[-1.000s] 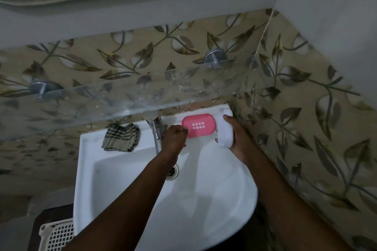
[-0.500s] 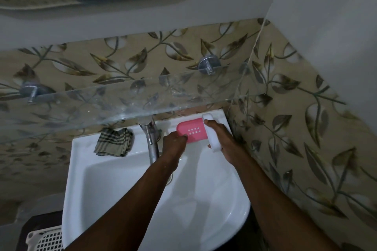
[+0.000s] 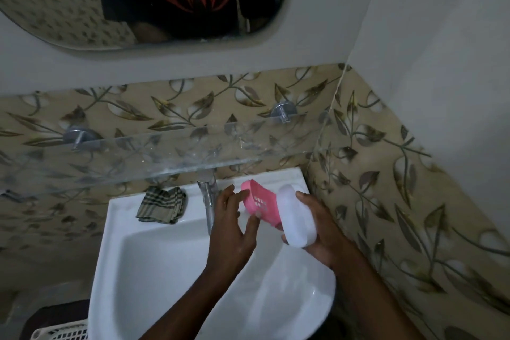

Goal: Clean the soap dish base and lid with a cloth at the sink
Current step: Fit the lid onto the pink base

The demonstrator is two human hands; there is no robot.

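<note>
The pink soap dish base [image 3: 260,203], with drain slots in its floor, is tilted up above the sink's back right corner. My left hand [image 3: 236,225] holds it by its near edge, thumb and fingers around it. The white oval lid [image 3: 298,221] is gripped in my right hand [image 3: 321,232], just right of the base and touching it. A folded checked cloth [image 3: 162,204] lies on the sink's back ledge, left of the tap, apart from both hands.
The white sink [image 3: 154,270] has a chrome tap [image 3: 207,199] at the back middle. A glass shelf [image 3: 138,157] juts out above it. A tiled wall [image 3: 400,201] stands close on the right. A white slotted basket [image 3: 60,332] sits at the bottom left.
My left hand has lifted the pink base off the sink ledge and tilted it. My right hand has brought the white lid down beside it. The camera view has tipped upward.
</note>
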